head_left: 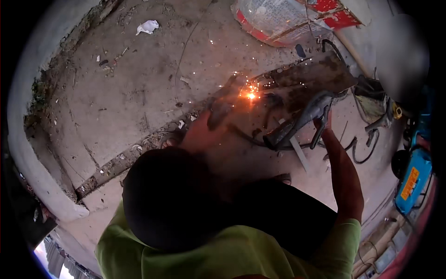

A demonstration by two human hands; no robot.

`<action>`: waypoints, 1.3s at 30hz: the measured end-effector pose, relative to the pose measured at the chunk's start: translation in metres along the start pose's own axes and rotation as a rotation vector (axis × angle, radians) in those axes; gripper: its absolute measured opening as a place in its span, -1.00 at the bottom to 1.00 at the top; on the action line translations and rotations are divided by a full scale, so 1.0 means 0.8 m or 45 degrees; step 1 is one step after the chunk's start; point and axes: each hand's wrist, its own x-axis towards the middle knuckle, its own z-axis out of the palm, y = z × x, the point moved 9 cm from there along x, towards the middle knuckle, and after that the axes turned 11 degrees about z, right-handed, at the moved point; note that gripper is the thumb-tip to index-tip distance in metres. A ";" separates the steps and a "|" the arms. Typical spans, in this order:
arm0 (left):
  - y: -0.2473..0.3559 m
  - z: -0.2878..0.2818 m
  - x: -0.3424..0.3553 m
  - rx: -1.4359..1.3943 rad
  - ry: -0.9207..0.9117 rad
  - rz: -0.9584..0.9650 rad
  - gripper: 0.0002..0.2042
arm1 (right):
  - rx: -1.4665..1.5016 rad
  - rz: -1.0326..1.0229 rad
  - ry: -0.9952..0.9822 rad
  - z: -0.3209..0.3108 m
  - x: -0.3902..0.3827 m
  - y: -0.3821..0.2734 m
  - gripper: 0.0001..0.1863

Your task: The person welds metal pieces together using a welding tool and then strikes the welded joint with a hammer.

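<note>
In the head view, orange sparks (251, 95), bursting just off the left end of the flat brown metal plate (332, 69) on the grey concrete floor (139, 74), could burn your left hand (218, 114) if they scatter nearer. Your right-hand (323, 122) fingers grip the dark grey, curved, shell-like shield (309, 111) beside the plate's near edge; the left fingers' state cannot be told through the glare.

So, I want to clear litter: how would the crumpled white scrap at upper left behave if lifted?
The crumpled white scrap looks thin, so it is probably light. Its visible creases suggest it would flop or crush easily. Its irregular, flattish outline makes rolling unlikely.
</note>
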 end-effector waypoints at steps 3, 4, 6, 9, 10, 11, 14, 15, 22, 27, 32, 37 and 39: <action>0.022 -0.009 0.002 0.041 -0.058 -0.025 -0.19 | -0.139 -0.053 -0.073 0.019 -0.005 -0.014 -0.72; 0.023 -0.008 0.000 0.075 -0.103 -0.057 -0.20 | -0.206 -0.078 -0.121 0.023 -0.005 -0.017 -0.72; 0.020 -0.008 0.001 0.102 -0.084 -0.053 -0.22 | -0.107 -0.045 -0.110 0.022 -0.003 -0.014 -0.72; 0.026 -0.011 -0.001 0.132 -0.050 -0.041 -0.24 | -0.008 0.003 -0.083 0.025 -0.001 -0.010 -0.71; 0.030 -0.011 -0.001 0.135 -0.038 -0.029 -0.25 | 0.015 0.015 -0.073 0.027 -0.002 -0.010 -0.71; 0.030 -0.009 -0.001 0.135 -0.040 -0.029 -0.25 | 0.004 0.010 -0.091 0.032 -0.003 -0.010 -0.72; 0.031 -0.010 -0.003 0.134 -0.002 -0.049 -0.27 | -0.148 -0.060 -0.067 0.021 -0.004 -0.014 -0.71; 0.031 -0.012 -0.004 0.167 0.009 -0.048 -0.28 | -0.216 -0.088 -0.048 0.026 -0.003 -0.015 -0.71; 0.038 -0.012 -0.001 0.118 -0.066 0.030 -0.32 | 0.047 0.013 -0.127 0.027 -0.001 -0.008 -0.67; 0.038 -0.010 0.000 0.105 -0.051 0.090 -0.36 | 0.137 0.059 -0.141 0.016 0.003 -0.003 -0.67; 0.025 -0.008 0.003 0.141 -0.050 0.078 -0.38 | 0.056 0.024 -0.109 0.009 0.005 -0.001 -0.66; 0.020 -0.005 0.005 0.138 -0.083 0.101 -0.36 | -0.559 -0.212 0.114 -0.017 0.006 -0.010 -0.63; 0.021 -0.007 0.004 0.156 -0.049 0.126 -0.41 | -0.098 -0.012 0.073 -0.020 0.007 0.000 -0.60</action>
